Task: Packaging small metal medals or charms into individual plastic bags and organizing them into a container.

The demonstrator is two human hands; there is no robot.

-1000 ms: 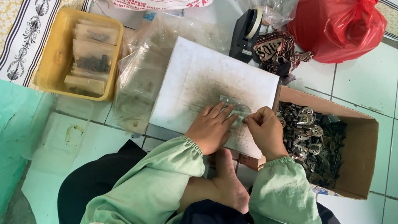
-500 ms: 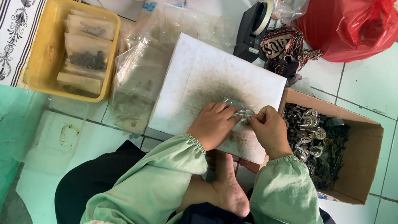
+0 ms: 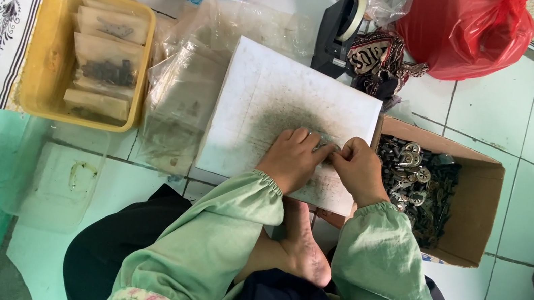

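Both hands' fingertips [image 3: 331,152] pinching small bag [image 3: 326,141]

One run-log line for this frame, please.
left hand + right hand: pinching small clear packet | on: smudged white board | right: brown cardboard box of dark metal parts

A brown cardboard box [image 3: 472,195] lies open on the tiled floor at the right, full of small metal parts. Flat clear packets [image 3: 104,69] fill a yellow tray [image 3: 36,94] at the left. Loose clear plastic bags [image 3: 181,99] lie between, and a red plastic bag [image 3: 465,32] sits above.
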